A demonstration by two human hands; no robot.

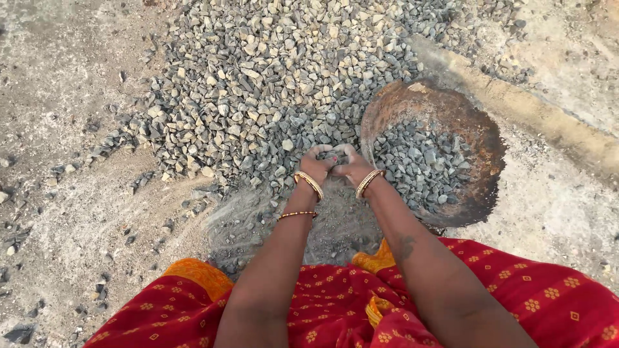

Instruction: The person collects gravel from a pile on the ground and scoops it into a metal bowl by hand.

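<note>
A broad heap of grey, angular crushed stone [258, 84] spreads from ten to twelve o'clock over pale sandy ground [58, 96]. At two o'clock a round, rusty metal pan [474, 138] lies part filled with the same gravel. At centre, the left hand [316, 166] and right hand [351, 166], wrists ringed with gold bangles [309, 185], cup together, fingers curled around a scoop of stones [334, 155] just beside the pan's rim.

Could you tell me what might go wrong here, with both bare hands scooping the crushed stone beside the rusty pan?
The left hand and right hand are cupped together around sharp-edged gravel, so cuts or scrapes seem likely. The rusty pan is tilted on its side, so the stones in it could spill back out. The bangles could catch on stones.
</note>
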